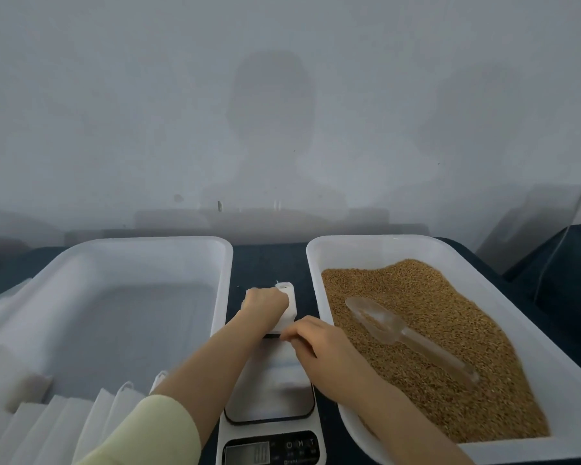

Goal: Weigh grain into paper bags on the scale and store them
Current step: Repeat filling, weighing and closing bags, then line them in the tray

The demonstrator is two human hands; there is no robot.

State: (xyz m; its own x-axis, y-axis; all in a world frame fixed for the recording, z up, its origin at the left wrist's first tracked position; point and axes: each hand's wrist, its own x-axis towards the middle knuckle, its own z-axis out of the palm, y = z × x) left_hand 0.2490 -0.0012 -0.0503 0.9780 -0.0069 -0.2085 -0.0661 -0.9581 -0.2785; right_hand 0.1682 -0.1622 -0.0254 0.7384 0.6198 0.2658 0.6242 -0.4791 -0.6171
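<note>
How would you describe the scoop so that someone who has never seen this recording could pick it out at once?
Of the two white tubs on the dark table, find the right tub, the one holding brown grain. The scoop lies on that grain, bowl toward the wall. It is the only see-through thing in that tub, with a few grains in its bowl.

Background's just a plain grey wall (114, 112) rising right behind the dark blue table cover (269, 263). It's got a blurry shadow (272, 105) up the middle and a little dark speck (219, 205) low down. A see-through plastic sheet (544, 226) stands at the cover's right end, top edge curving.
</note>
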